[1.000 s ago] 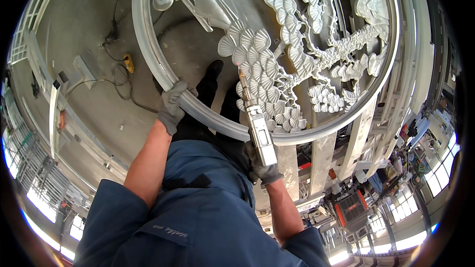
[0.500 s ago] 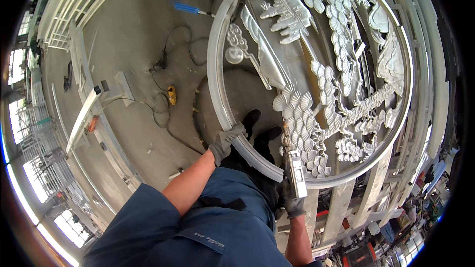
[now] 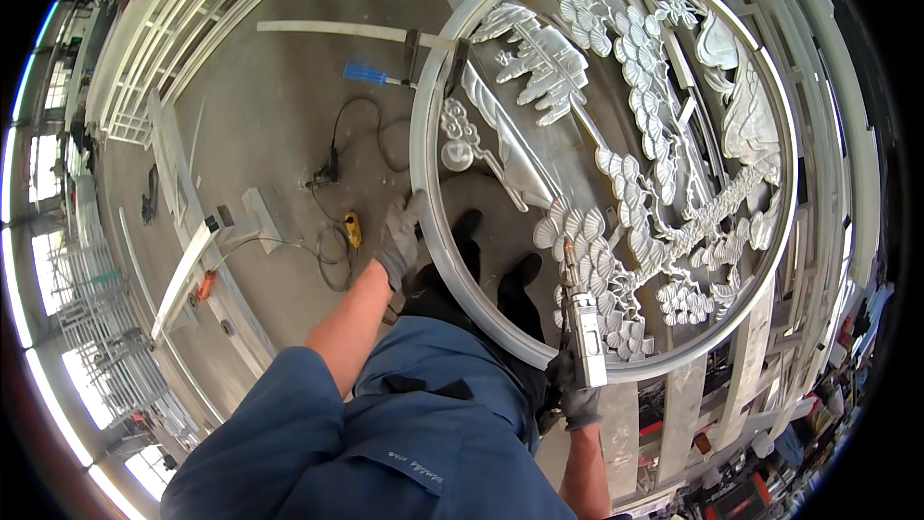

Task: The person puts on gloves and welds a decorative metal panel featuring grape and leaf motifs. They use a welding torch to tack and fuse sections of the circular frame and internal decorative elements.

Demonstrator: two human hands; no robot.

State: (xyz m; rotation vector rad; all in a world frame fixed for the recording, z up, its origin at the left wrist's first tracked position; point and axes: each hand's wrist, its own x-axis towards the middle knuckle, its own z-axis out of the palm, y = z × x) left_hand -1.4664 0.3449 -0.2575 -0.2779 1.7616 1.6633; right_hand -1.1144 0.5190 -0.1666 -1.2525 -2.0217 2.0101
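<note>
A large round metal frame (image 3: pixel 436 231) holds silvery relief pieces in the shapes of pine trees (image 3: pixel 640 67), a sailboat and rocks. My left hand (image 3: pixel 397 239), in a grey glove, is at the frame's outer left edge with its fingers stretched out along it. In my gloved right hand (image 3: pixel 577 402) is a handheld welding gun (image 3: pixel 585 332), silver-bodied with a copper-coloured nozzle. Its tip points away from me over the lower scalloped foliage (image 3: pixel 582 231). A clamp with a blue handle (image 3: pixel 364 73) grips the frame's upper left, where a flat metal bar (image 3: pixel 337 29) meets it.
Metal beams (image 3: pixel 683 414) support the frame on the right. Cables and a yellow box-like device (image 3: pixel 352 229) lie on the floor to the left. Farther left are a long metal profile (image 3: pixel 178 279) and a white lattice panel (image 3: pixel 183 39). Tools clutter the lower right.
My left hand has let go of its grip around the frame's rim and moved up along its outer edge. The view has shifted slightly; the welding gun stays in my right hand.
</note>
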